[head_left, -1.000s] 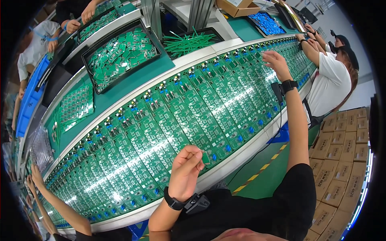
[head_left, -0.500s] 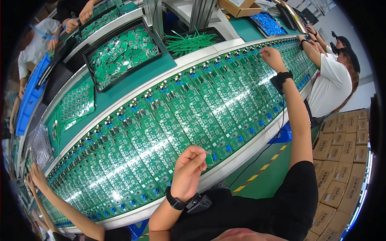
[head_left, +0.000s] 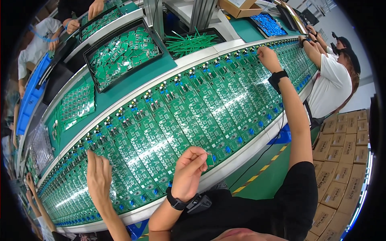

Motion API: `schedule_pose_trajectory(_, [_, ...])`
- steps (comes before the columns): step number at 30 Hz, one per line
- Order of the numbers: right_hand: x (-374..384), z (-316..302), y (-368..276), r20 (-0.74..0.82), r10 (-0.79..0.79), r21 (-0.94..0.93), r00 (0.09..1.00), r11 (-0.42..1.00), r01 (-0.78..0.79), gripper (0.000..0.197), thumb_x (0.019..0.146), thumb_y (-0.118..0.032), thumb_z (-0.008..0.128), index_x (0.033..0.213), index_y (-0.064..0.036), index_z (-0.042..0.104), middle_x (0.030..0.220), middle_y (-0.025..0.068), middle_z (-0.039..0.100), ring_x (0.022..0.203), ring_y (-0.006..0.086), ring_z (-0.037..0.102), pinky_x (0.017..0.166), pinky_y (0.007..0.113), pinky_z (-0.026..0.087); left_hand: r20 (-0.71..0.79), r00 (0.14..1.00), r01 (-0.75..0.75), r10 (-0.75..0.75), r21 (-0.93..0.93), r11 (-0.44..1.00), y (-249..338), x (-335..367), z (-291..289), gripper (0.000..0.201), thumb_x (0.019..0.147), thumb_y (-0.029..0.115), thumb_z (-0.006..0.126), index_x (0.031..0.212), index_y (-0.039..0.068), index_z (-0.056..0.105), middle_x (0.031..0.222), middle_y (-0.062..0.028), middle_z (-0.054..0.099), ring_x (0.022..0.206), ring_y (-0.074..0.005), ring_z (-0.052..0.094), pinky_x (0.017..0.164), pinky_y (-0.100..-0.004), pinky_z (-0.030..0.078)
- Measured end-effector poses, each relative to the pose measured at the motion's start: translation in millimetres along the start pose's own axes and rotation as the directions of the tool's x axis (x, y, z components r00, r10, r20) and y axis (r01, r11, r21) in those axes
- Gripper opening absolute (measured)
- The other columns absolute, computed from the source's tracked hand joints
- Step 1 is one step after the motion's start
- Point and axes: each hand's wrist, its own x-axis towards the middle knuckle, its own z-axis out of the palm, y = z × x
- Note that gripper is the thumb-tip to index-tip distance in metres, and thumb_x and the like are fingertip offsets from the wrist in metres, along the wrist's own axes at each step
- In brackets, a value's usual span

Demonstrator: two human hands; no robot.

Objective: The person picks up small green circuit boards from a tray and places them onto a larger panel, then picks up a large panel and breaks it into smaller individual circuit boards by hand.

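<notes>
My left hand (head_left: 188, 170) is closed over the near edge of the row of boards, pinching a small green circuit board (head_left: 210, 160) between thumb and fingers. Farther off to the right, my right hand (head_left: 269, 60) is bent over the far edge of the boards. Its fingers are pressed together, and whatever is between them is too small to make out. Beneath both hands runs a long row of green circuit boards (head_left: 193, 120), with coloured components along the far edge and blue discs along the near edge.
At left, a co-worker's hand (head_left: 98, 176) reaches over the boards. Beyond the row stand a black tray (head_left: 86, 64) of small green boards, a bin of green strips (head_left: 191, 43) and a tray of blue parts (head_left: 267, 24). Stacked cartons (head_left: 337, 168) are at right; a co-worker (head_left: 333, 76) sits beyond.
My right hand has shifted slightly left along the far edge. My left hand stays put with its small board. The co-worker's hand at left has swung in over the boards.
</notes>
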Motion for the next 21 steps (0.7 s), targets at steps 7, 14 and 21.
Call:
schedule_pose_trajectory(7, [11.8, -2.9, -2.0, 0.088, 0.026, -0.079, 0.996, 0.997, -0.019, 0.009, 0.068, -0.004, 0.059, 0.076, -0.0035, 0.055, 0.070, 0.0118, 0.057, 0.066, 0.0290, 0.056, 0.058, 0.036, 0.045, 0.011, 0.999, -0.039, 0.039, 0.006, 0.999, -1.6, 2.3, -4.1, 0.008, 0.083, 0.005, 0.053, 0.091, 0.006, 0.055, 0.084, -0.0003, 0.056, 0.067, -0.0068, 0.045, 0.061, -0.0204, 0.037])
schedule_pose_trajectory(14, [-36.1, -64.8, -129.5, -0.090, -0.102, 0.307, 0.991, 0.944, 0.125, 0.015, 0.079, -0.015, 0.059, 0.088, -0.0031, 0.059, 0.081, 0.0099, 0.060, 0.069, 0.0219, 0.057, 0.059, 0.030, 0.045, -0.047, 0.974, -0.221, 0.223, 0.042, 0.974, 1.4, 0.7, -2.4, 0.010, 0.082, 0.000, 0.054, 0.091, 0.004, 0.053, 0.083, -0.0010, 0.055, 0.073, -0.0089, 0.053, 0.061, -0.0207, 0.040])
schedule_pose_trajectory(21, [-136.5, -117.6, -285.9, 0.486, -0.419, 0.817, 0.767, 0.528, -0.230, 0.026, 0.081, -0.012, 0.060, 0.105, -0.0028, 0.054, 0.086, 0.0061, 0.060, 0.076, 0.0115, 0.058, 0.064, 0.024, 0.047, -0.029, 0.879, -0.460, 0.476, 0.214, 0.862, -3.7, -0.6, -1.9, 0.013, 0.080, -0.006, 0.053, 0.091, 0.001, 0.051, 0.085, -0.0046, 0.056, 0.076, -0.0120, 0.057, 0.066, -0.0227, 0.045])
